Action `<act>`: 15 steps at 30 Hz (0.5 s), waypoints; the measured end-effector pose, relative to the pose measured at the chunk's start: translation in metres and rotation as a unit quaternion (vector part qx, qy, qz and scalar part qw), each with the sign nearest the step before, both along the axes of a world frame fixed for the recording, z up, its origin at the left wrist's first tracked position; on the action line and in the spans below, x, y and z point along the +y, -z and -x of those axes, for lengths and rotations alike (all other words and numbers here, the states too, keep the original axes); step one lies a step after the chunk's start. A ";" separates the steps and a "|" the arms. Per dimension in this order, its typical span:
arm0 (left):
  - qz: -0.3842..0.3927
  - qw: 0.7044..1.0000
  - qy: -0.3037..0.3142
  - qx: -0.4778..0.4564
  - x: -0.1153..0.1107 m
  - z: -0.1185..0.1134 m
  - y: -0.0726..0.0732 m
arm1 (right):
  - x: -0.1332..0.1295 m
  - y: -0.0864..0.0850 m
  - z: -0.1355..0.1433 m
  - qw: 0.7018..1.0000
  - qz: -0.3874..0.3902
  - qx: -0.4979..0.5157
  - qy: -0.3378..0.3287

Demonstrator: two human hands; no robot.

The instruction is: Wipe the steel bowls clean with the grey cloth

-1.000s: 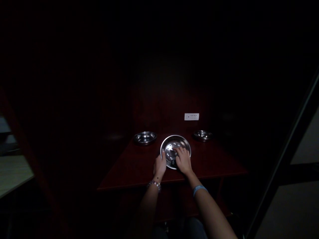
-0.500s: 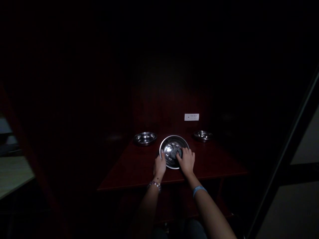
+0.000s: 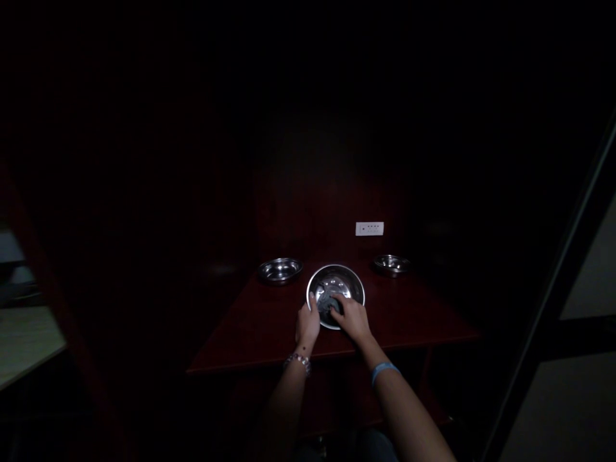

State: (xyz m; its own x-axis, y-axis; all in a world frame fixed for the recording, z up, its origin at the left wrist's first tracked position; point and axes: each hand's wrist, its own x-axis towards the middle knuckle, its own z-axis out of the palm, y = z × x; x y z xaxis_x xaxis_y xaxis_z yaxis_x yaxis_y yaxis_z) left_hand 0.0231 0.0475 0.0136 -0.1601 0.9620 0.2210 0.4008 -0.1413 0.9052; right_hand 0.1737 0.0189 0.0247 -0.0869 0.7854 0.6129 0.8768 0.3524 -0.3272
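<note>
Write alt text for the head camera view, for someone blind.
Two bare hands work at a shiny metal bowl: the left hand holds its rim, the right hand a grey cloth-like item inside.

Right hand [image 3: 355, 317] has moved closer to left hand [image 3: 307, 323].

The light is dim, and most of the room sinks into near-black. A dark red tabletop [image 3: 269, 327] meets a back wall [image 3: 308, 218] of similar dark red, where a white socket panel [image 3: 369, 229] sits low, right of centre. At the left edge is part of a pale wooden surface [image 3: 29, 340]. On the right, a dark slanting frame [image 3: 539, 321] borders dull grey panels [image 3: 584, 282]. The floor is too dark to make out.
</note>
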 end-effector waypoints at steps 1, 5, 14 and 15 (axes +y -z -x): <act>0.004 1.000 -0.002 0.001 0.000 0.000 0.000 | 0.000 0.000 0.000 1.000 0.000 0.000 0.004; 0.005 1.000 0.005 -0.003 -0.001 0.000 -0.001 | 0.000 0.000 -0.001 1.000 -0.013 -0.014 0.017; 0.028 0.999 0.000 0.019 -0.006 -0.001 -0.007 | -0.004 -0.005 0.001 0.990 -0.081 -0.059 0.104; 0.029 0.999 0.003 0.023 -0.007 -0.001 -0.007 | -0.004 -0.005 0.001 0.989 -0.082 -0.054 0.112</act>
State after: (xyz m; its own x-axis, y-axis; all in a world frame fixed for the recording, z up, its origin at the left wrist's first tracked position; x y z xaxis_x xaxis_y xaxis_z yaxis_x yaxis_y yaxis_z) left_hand 0.0239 0.0408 0.0210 -0.1443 0.9746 0.1714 0.4416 -0.0916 0.8925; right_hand 0.1726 0.0148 0.0294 0.0064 0.6826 0.7308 0.9655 0.1859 -0.1822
